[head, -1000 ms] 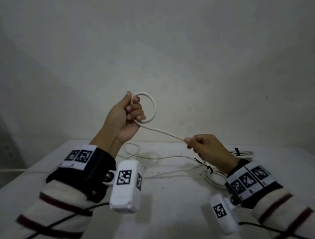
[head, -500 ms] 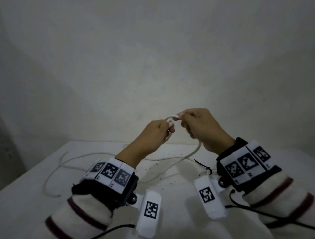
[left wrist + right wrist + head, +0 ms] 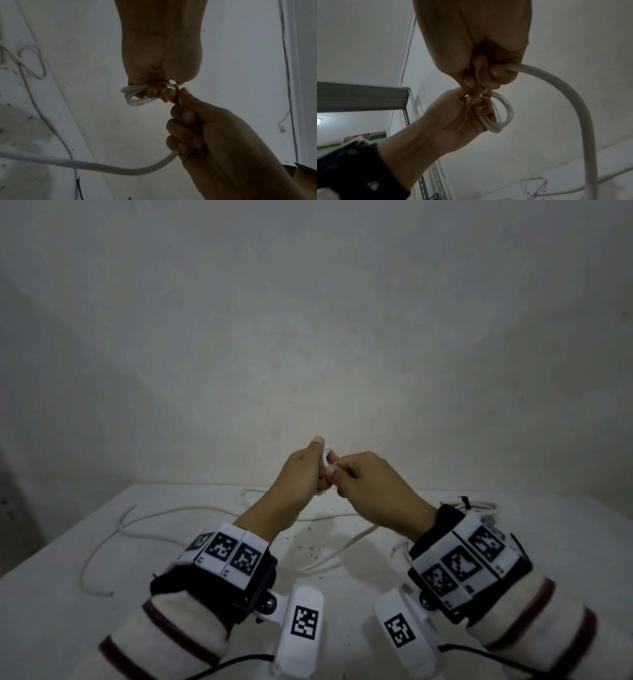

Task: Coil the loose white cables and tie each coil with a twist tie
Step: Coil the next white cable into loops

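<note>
The left hand (image 3: 301, 470) is clenching its grip around a small white coil (image 3: 500, 115) of several loops, fingers (image 3: 481, 106) curled through the ring and the thumb sticking up on top, all of it raised in the air above the counter (image 3: 68, 594). Pressed right against it, the right hand (image 3: 373, 484) is closing its fingers (image 3: 185, 129) around the loose run of the same cable (image 3: 102, 166), pinching it at the edge of the coil. From that fist the cable is drooping down in a curve and trailing away across the counter. Out to the left, more white cable (image 3: 113, 535) is lying in slack bends on the dusty surface. Behind the right wrist, a bundled white cable with a black tie (image 3: 464, 503) is sitting near the counter's far edge.
</note>
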